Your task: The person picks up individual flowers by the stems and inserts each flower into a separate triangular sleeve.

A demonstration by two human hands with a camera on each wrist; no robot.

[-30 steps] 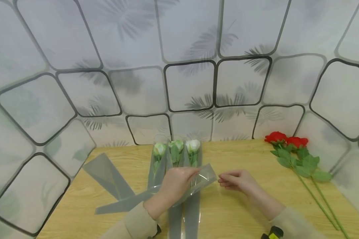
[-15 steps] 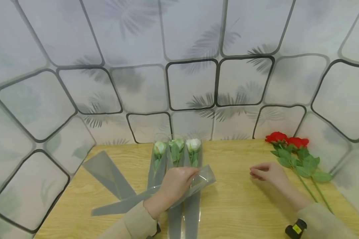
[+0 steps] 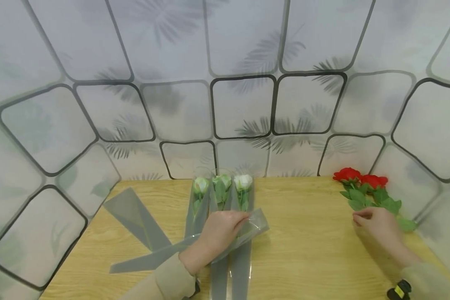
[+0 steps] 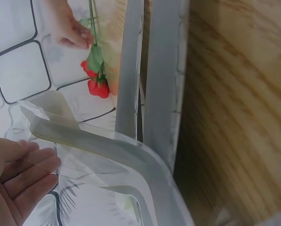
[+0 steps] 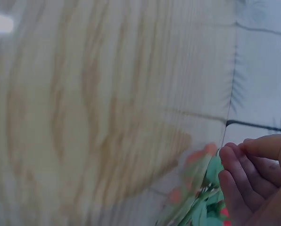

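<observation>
My left hand (image 3: 218, 229) pinches the open end of a clear plastic flower sleeve (image 3: 260, 221) between thumb and fingers; its narrow tail reaches left across the table. In the left wrist view the sleeve (image 4: 145, 165) bends away from the fingertips. Under that hand lie three wrapped white roses (image 3: 243, 183), partly covered. My right hand (image 3: 380, 229) hovers beside two red roses (image 3: 348, 174) at the table's right, hiding most of their stems. Its fingers are loosely curled, with nothing seen between them. Green leaves (image 5: 209, 207) show just below it in the right wrist view.
Another grey-clear sleeve (image 3: 135, 216) lies slanted on the left of the wooden table (image 3: 300, 258). Patterned walls (image 3: 243, 108) close off the back and both sides. The red blooms rest close to the back right corner.
My right hand has moved right, away from the sleeve and over to the red rose stems. The left hand stays nearly in place, still pinching the sleeve.
</observation>
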